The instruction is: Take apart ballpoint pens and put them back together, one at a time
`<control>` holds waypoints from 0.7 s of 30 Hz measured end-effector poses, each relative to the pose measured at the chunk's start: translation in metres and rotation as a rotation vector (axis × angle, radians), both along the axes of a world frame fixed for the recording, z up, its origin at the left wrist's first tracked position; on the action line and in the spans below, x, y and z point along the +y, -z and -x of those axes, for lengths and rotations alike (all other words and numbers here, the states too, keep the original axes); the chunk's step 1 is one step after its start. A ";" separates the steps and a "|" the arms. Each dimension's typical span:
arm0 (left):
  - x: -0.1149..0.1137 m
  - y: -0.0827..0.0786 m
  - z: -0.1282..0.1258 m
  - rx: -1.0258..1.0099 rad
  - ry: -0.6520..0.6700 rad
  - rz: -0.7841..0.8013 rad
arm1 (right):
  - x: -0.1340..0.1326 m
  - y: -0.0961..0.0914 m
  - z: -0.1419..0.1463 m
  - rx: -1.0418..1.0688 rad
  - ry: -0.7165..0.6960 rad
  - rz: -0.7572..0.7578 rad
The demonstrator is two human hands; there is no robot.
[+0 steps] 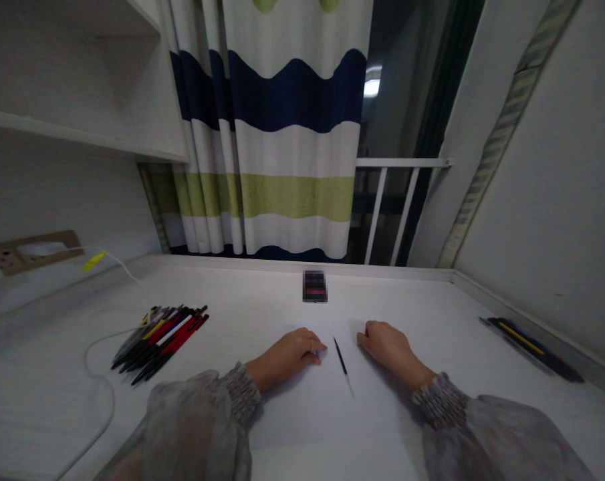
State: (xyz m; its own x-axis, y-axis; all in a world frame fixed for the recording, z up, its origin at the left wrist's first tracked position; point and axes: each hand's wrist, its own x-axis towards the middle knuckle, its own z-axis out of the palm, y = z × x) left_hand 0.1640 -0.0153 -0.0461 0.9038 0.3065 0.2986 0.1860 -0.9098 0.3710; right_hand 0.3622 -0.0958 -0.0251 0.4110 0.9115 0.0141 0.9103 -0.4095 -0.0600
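Observation:
My left hand (288, 356) rests on a white sheet of paper (312, 407) on the desk, its fingers curled in loosely with nothing visible in them. My right hand (388, 347) lies a little to the right on the same sheet, fingers bent under, also with nothing visible in it. Between the two hands a thin black pen (343, 364) lies on the paper, touched by neither hand. Grey sheer sleeves cover both forearms.
A pile of several red, black and yellow pens (159, 337) lies at the left, beside a white cable (99, 374). A small dark object (315, 286) sits at the desk's far edge. Dark pens (533, 347) lie along the right wall. A striped curtain (282, 133) hangs behind.

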 end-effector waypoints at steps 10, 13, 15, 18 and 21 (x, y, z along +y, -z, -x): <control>0.003 0.004 0.000 -0.003 -0.005 -0.007 | 0.003 -0.001 0.000 0.015 0.029 0.008; 0.001 0.002 0.001 0.005 -0.015 0.004 | 0.001 -0.003 0.001 0.012 0.015 0.008; 0.000 0.001 0.002 0.005 -0.016 0.007 | 0.000 -0.004 0.001 0.010 0.007 0.010; -0.001 0.000 0.002 0.004 -0.019 0.011 | 0.000 -0.005 0.002 0.019 0.005 0.020; -0.001 -0.001 0.003 -0.018 -0.019 0.009 | 0.001 -0.005 0.000 0.041 0.018 0.018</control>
State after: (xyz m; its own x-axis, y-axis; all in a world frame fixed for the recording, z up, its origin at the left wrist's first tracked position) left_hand 0.1611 -0.0167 -0.0453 0.8924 0.3266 0.3114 0.1968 -0.9027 0.3827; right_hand 0.3618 -0.0949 -0.0204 0.4276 0.9038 -0.0190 0.8995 -0.4275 -0.0897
